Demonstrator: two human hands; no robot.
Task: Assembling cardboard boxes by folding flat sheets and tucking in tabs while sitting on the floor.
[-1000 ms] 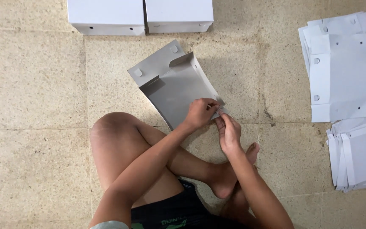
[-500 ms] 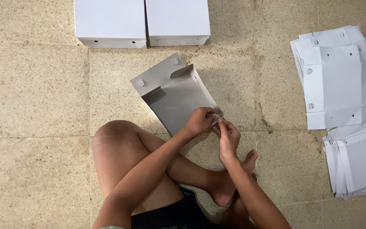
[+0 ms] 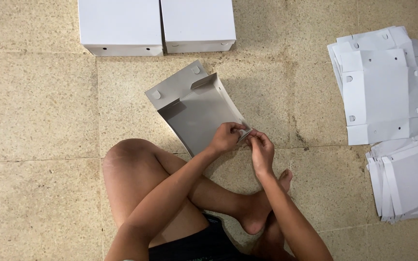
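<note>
A grey, partly folded cardboard box blank (image 3: 197,108) lies on the tiled floor in front of my crossed legs, its far flaps turned up. My left hand (image 3: 226,137) pinches the blank's near right corner. My right hand (image 3: 261,151) grips the same corner flap from the right, fingers touching the left hand's fingers. The small flap between the fingers is mostly hidden.
Two assembled white boxes (image 3: 122,26) (image 3: 198,24) stand side by side at the far edge. A stack of flat white box blanks (image 3: 380,84) lies at the right, with a second stack (image 3: 407,181) nearer me. My knee (image 3: 126,164) and foot (image 3: 262,208) sit below the hands.
The view has shifted slightly, so everything sits a little lower in the frame. Both hands stay on the blank's near corner, with only small finger movement.
</note>
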